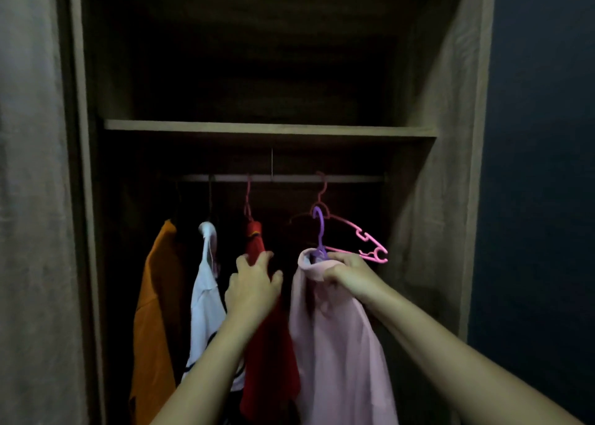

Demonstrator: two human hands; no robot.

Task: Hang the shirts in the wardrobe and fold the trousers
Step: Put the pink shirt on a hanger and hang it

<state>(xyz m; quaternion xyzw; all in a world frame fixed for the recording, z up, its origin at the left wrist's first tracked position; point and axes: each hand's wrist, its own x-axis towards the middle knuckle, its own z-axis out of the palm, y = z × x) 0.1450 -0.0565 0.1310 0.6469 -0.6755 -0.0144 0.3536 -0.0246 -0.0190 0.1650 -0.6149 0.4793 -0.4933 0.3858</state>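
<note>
Fingers of the right hand (346, 273) are closed around the collar of a pale pink fabric shirt (335, 344), which is held up on a purple plastic hanger (319, 231) whose hook stands free below the rail, not yet on it. Just behind that hook an empty pink plastic hanger (360, 234) is hung from the grey metal wardrobe rail (289, 178). The left hand (254, 286) is spread open with fingers splayed and is pressed against a red shirt (270, 360) hanging from the rail; nothing is gripped by it. Further left, a white shirt with dark trim (204, 299) and an orange shirt (154, 312) are hung on the same rail. A wooden shelf (270, 128) is set above the rail, and the dark wooden wardrobe (450, 167) is seen open around everything, with a dark blue wall (547, 135) beside it on the right.
</note>
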